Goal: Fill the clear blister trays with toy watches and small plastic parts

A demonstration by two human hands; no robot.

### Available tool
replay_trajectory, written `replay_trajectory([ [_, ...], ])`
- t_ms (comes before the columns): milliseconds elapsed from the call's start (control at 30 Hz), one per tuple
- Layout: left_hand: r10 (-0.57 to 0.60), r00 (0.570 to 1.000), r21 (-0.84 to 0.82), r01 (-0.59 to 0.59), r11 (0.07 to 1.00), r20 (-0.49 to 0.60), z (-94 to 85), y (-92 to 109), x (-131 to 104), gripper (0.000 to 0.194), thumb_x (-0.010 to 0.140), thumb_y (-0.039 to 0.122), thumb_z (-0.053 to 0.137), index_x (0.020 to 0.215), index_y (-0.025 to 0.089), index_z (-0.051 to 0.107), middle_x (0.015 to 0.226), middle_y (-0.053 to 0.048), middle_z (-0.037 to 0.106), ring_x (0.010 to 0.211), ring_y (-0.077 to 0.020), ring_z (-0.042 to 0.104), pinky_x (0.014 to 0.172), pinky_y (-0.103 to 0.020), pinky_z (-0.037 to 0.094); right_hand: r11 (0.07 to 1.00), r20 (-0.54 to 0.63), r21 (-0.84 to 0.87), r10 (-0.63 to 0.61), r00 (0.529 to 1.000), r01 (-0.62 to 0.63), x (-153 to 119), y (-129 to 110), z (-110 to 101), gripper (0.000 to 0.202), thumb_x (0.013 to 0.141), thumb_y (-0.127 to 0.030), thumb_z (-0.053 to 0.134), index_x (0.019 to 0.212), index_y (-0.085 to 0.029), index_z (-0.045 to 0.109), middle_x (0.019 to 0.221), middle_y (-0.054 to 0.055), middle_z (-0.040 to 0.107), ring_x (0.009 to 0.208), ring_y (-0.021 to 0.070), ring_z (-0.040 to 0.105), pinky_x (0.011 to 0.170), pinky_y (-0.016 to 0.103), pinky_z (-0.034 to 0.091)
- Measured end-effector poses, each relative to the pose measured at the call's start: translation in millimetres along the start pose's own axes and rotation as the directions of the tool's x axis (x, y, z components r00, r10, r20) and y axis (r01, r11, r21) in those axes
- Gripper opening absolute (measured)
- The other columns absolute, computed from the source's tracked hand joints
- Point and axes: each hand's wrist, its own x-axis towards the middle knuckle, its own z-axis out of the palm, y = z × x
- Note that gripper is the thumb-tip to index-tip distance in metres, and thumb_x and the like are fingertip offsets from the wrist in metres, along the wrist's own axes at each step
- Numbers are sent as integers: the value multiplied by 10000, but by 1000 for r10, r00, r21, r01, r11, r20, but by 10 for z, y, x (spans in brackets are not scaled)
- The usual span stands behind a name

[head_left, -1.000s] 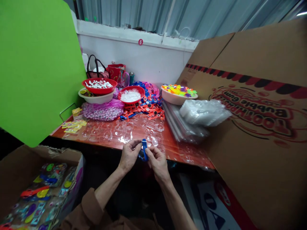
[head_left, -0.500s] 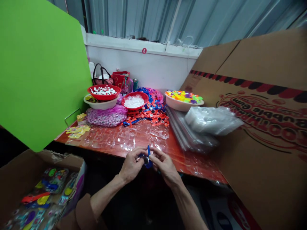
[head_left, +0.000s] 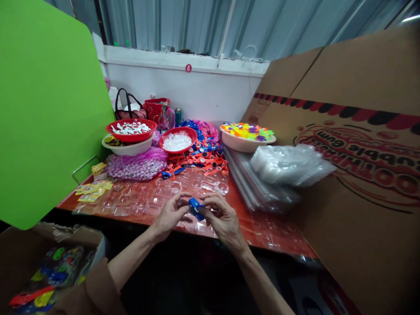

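Note:
A small blue plastic strap (head_left: pixel 196 209), folded over on itself, is held up between my two hands above the table's front edge. My right hand (head_left: pixel 225 221) pinches its right side between thumb and fingers. At its left edge, my left hand (head_left: pixel 170 216) has its thumb against the strap, with the fingers curled around it. Beneath and beyond my hands lie clear moulded plastic trays (head_left: pixel 144 199). Farther back is a heap of orange and blue straps (head_left: pixel 205 159), several bearing dark round discs.
Red bowls hold white pieces (head_left: pixel 131 127) and clear pieces (head_left: pixel 177 142). A pale bowl (head_left: pixel 246 144) holds colourful parts. Stacked clear packaging (head_left: pixel 288 164) and a cardboard panel (head_left: pixel 361 183) stand right. Left are a purple net bag (head_left: pixel 138 164), a green board (head_left: pixel 52 109) and a carton (head_left: pixel 88 236).
The blue strap, upright with one end sticking up before, is now folded compactly. My hands have moved slightly up and left-hand fingers have spread a little. The camera view has shifted.

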Motion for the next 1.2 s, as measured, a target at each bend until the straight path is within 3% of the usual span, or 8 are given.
replay_trajectory([
  [167,-267,935,-256,324,911,234,-35,58,139,329,802,306,740,1082,176,624,812,-28,646,576,-140,625,425,-207,417,988,78,97,-131,988,124,209,63,-18,36,875,-230,744,907,-245,735,980,35,717,661,109,616,533,215,529],
  [400,-184,970,-389,232,892,157,-184,69,391,400,805,501,791,932,148,651,735,-4,617,562,-98,580,457,-184,383,974,114,224,-4,993,-22,563,212,-20,44,873,-247,743,914,-239,726,839,-8,689,579,90,606,497,205,534],
  [533,-219,970,-402,242,883,101,-304,132,528,458,680,468,904,860,134,647,713,4,636,516,-64,536,456,-168,372,984,102,85,-165,981,157,686,262,11,51,888,-221,725,935,-228,706,902,20,730,656,122,659,559,242,569],
  [667,-221,972,-559,143,817,-75,-417,256,664,427,610,328,963,782,149,615,665,54,620,553,-50,529,572,-171,469,697,310,-253,-599,738,671,593,233,132,181,953,-98,592,1049,-216,689,1011,81,770,896,183,709,811,346,599],
  [767,-171,983,-504,117,856,-62,-537,326,814,427,648,399,931,775,148,610,648,45,605,555,-68,522,548,-187,454,553,487,-274,-626,609,787,612,314,215,261,984,-57,485,1124,-183,666,1015,101,761,922,175,700,819,324,589],
  [967,272,904,177,-224,958,-329,-993,314,1450,427,709,378,853,1024,178,643,717,50,579,488,-74,453,467,-198,348,683,305,-622,-238,922,383,1584,1041,-209,248,998,-259,559,1225,-200,642,1027,66,720,837,171,673,745,291,547],
  [1067,541,809,667,-272,694,-233,-1191,231,1773,315,757,205,768,1059,183,684,943,-17,599,709,-132,581,675,-266,494,371,106,-924,10,994,94,2160,1472,-544,264,1015,-238,472,1158,-172,684,1098,100,682,944,197,641,801,287,481],
  [1200,429,901,868,-262,421,64,-1345,-28,1974,397,735,90,724,1120,186,715,1168,-102,610,1102,-260,610,990,-403,494,217,32,-976,104,994,9,2574,1866,-789,247,941,-182,530,1084,-141,728,1102,176,650,978,271,581,750,323,405],
])
